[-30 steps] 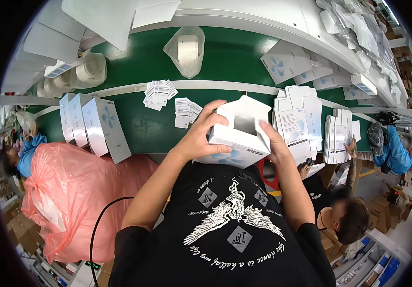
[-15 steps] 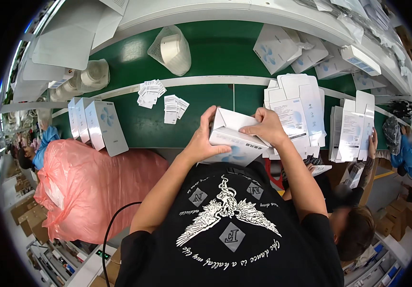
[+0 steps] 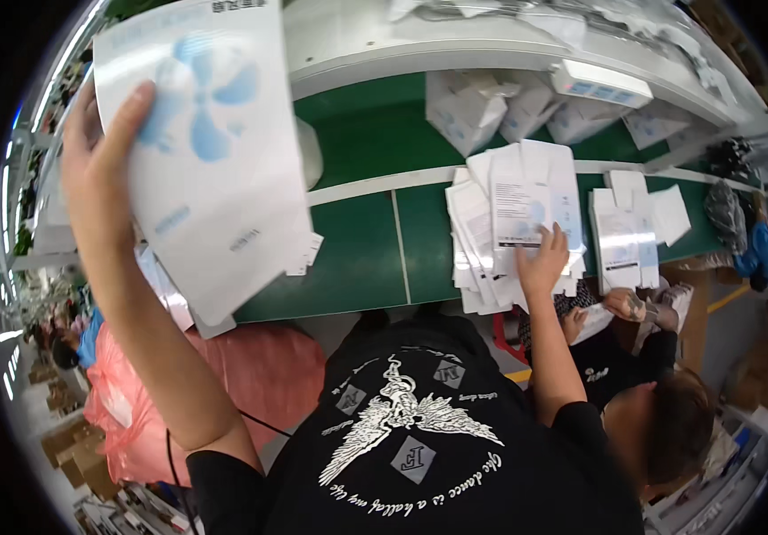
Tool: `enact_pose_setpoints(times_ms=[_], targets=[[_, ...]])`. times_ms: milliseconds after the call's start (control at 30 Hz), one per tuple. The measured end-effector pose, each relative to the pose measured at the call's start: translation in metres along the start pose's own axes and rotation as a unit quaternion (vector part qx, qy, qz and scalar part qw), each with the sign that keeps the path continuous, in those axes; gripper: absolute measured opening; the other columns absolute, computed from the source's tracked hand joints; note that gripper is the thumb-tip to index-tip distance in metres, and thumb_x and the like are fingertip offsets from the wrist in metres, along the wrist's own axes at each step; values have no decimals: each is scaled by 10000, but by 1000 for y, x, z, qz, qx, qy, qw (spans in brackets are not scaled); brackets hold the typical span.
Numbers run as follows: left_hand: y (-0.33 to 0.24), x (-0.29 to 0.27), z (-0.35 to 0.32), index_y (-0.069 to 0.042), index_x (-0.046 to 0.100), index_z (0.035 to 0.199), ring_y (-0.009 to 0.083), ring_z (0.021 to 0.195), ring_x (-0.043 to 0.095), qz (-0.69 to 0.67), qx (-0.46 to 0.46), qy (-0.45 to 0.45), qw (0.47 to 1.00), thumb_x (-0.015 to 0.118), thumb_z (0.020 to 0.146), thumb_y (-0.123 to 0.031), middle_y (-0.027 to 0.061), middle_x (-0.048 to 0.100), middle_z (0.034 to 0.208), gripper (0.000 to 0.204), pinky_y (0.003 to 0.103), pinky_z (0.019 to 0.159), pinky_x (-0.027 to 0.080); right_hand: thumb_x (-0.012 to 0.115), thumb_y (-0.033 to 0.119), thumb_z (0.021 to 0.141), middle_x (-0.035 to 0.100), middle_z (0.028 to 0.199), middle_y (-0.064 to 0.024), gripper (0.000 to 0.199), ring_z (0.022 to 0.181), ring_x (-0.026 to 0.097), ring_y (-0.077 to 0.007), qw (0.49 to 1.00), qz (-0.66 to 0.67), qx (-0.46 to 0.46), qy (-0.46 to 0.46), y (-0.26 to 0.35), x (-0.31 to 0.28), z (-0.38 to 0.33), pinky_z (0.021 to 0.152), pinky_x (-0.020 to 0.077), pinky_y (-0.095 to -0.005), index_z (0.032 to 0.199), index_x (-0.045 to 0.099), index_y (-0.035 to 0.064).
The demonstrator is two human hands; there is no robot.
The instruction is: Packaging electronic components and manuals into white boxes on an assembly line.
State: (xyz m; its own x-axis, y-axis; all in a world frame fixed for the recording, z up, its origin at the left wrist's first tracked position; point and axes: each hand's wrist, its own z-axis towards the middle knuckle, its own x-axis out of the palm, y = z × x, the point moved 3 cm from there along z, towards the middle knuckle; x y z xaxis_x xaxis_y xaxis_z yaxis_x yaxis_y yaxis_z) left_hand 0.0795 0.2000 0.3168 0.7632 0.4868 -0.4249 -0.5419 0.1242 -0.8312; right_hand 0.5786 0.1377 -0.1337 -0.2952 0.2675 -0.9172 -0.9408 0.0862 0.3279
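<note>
My left hand point(image 3: 109, 152) holds a white carton point(image 3: 223, 192) with a blue fan printed on it, raised at the upper left. The thumb lies on the printed face, and the other fingers go behind its edge. The carton covers much of the table's left side. Off to the right, my right hand point(image 3: 544, 260) rests with fingers apart on the top sheet of a pile of flat, unfolded cartons point(image 3: 516, 201). Small white labels point(image 3: 305, 256) peek out beside the raised carton.
Bagged white cartons point(image 3: 466, 114) stand at the back under a shelf point(image 3: 357, 55). A second flat carton stack point(image 3: 620, 236) lies farther right, near a co-worker's hand point(image 3: 624, 305). A big pink plastic bag point(image 3: 263, 379) sits below the green table point(image 3: 353, 254) on the left.
The carton that was between both hands at the table's front is now lifted to the upper left in my left hand. My right hand has let go and moved onto the flat cartons.
</note>
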Motion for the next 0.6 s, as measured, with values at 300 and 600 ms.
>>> enact_pose_setpoints(times_ms=[300, 600], targets=[[16, 13, 220, 42, 640, 1388, 253, 871, 781, 191, -58, 147, 969, 756, 914, -568, 212, 771, 1099, 781, 310, 834, 617, 919, 616, 685, 233, 1744, -249, 1171, 1617, 203, -461, 958, -94, 85, 257, 18, -30, -3, 1223, 250, -730, 1646, 430, 160], [-63, 105, 188, -8, 791, 1196, 362, 1101, 734, 628, 43, 118, 768, 765, 931, -504, 240, 759, 1205, 563, 445, 978, 548, 824, 368, 800, 576, 1485, -242, 705, 1400, 503, -480, 972, -70, -159, 159, -6, -18, -57, 1189, 330, -706, 1424, 628, 104]])
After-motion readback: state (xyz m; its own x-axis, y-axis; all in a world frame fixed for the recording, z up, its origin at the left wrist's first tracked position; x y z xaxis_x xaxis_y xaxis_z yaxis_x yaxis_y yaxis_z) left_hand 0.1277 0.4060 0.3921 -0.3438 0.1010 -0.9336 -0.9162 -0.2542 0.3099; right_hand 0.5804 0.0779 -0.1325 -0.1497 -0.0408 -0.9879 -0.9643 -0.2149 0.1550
